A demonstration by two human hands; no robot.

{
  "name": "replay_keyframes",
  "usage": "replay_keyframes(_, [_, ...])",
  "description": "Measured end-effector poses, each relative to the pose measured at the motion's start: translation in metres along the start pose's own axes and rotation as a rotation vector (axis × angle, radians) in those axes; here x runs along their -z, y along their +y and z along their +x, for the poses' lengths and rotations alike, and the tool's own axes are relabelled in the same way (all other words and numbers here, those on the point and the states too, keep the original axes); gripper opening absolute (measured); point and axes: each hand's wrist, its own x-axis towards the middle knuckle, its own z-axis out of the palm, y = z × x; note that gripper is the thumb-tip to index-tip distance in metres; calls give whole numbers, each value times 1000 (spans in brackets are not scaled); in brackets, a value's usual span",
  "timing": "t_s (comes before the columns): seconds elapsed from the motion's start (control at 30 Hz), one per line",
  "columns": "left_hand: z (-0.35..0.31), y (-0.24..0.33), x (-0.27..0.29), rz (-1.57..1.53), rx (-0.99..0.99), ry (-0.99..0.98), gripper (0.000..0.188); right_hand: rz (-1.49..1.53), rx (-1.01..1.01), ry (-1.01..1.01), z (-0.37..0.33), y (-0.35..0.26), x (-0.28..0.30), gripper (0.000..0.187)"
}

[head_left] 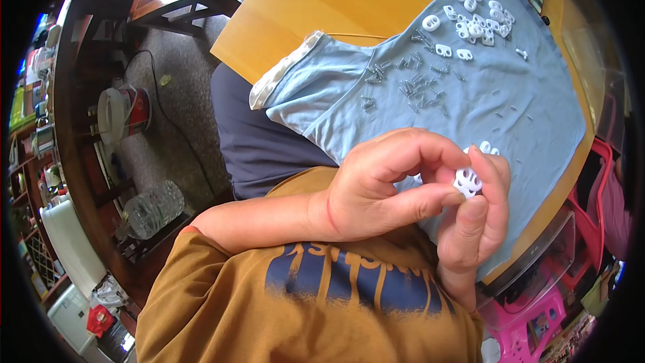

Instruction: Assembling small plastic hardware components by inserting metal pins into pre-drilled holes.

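Over the light blue shirt (537, 101) both my hands meet, pinching one small white plastic cord lock (468, 181) with holes in its face. My left hand (396, 178) grips it between thumb and fingertips from the left. From the right, the thumb and fingers of my right hand (478, 222) press on the same piece. Just beyond my fingers lie a few more white pieces (488, 148), partly hidden. Farther off are a heap of white cord lock parts (480, 29) and several small metal springs (418, 89) scattered on the cloth.
The shirt is spread over a yellow-brown board (289, 7) at my lap. To the left stand a white and red bucket (127, 111) and a large clear plastic bottle (154, 210). A pink plastic item (531, 323) and a red chair frame (601, 181) are at the right.
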Motion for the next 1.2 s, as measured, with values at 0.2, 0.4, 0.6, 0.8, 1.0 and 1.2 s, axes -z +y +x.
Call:
replay_keyframes(0.2, [6,3,1,55,27,-4,34,-2,31,10,1,2,2,42])
replay_keyframes(0.4, [8,4,2,207,-98,-19,34,-35,58,-13,3,1,3,44])
replay_keyframes(0.6, [6,-3,2,269,-202,-37,34,45,81,51,4,3,-1,37])
replay_keyframes(0.8, [5,-5,1,293,-253,-8,34,-70,136,88,4,3,-4,34])
replay_keyframes(1.0, [2,-9,-11,257,-323,82,19,-54,250,90,1,5,-6,29])
replay_keyframes(1.2, [4,-7,-9,256,-289,71,21,-57,254,108,2,7,-6,30])
